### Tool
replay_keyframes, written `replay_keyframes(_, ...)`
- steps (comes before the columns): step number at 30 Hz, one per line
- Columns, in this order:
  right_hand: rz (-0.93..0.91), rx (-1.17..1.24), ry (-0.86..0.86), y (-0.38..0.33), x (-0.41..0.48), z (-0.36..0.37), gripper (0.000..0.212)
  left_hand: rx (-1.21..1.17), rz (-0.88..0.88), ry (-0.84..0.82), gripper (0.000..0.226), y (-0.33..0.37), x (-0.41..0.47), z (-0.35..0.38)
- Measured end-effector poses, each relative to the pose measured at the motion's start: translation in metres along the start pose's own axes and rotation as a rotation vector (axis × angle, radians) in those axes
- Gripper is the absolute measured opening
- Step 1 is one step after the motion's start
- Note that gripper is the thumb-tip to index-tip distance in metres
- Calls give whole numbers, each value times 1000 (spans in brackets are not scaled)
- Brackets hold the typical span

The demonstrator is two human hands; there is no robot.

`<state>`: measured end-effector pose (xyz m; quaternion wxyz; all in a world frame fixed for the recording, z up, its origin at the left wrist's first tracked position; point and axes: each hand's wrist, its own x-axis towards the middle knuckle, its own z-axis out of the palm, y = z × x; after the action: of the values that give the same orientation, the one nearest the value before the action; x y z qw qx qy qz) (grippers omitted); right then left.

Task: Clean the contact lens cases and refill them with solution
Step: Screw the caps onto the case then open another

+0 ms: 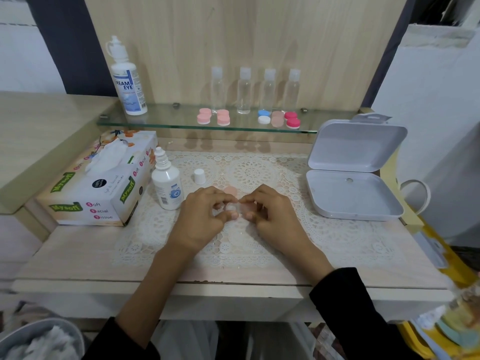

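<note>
Head view, centre of frame: a pale, see-through lens case [235,209] is held just above the lace mat [259,167], between both hands. Detail of the case is blurred.

Left hand [205,216]: fingers curled, thumb and fingertips pinching the left end of the case. Right hand [270,214]: fingers curled likewise, pinching the right end. The fingertips of the two hands nearly meet over the case.

Just behind the hands, on the mat: one peach lid [230,190], lying flat. Further up and left: a white cap [199,176], upright. Left of that: the small solution bottle [167,181], upright, nozzle bare.

Left edge of the mat: tissue box [98,183], a tissue standing out of its slot. Right of frame: grey hinged box [353,198], lid swung open.

Upper part of frame, glass shelf [168,119]: large solution bottle [127,81] at its left end; four clear travel bottles [244,90] in a row at the back; in front of them five more cases [223,117] — two pink, one blue-and-white, one beige, one deep pink.
</note>
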<state>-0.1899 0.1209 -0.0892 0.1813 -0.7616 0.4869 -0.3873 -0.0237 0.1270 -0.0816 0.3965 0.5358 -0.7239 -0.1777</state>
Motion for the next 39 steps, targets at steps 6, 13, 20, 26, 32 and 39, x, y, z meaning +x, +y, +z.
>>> replay_keyframes(6, 98, 5, 78, -6, -5, -4, 42, 1, 15, 5, 29, -2, -3, 0)
replay_keyframes(13, 146, -30, 94, 0, -1, -2, 32, 2, 1, 12, 30, -1, -3, 0)
replay_keyframes(20, 127, -77, 67, -3, -2, -5, 50, -5, 22, 19, 32, -1, -3, 0)
replay_keyframes(26, 161, -110, 99, 0, -2, -6, 45, 0, 12, 15, 33, -2, -3, 1)
replay_keyframes(32, 13, -227, 37, 1, -5, -3, 20, -33, -9, 15, 31, -3, -3, 1)
replay_keyframes(39, 19, -102, 38, 6, -1, -2, 30, -40, -5, 21, 30, -4, -3, 2)
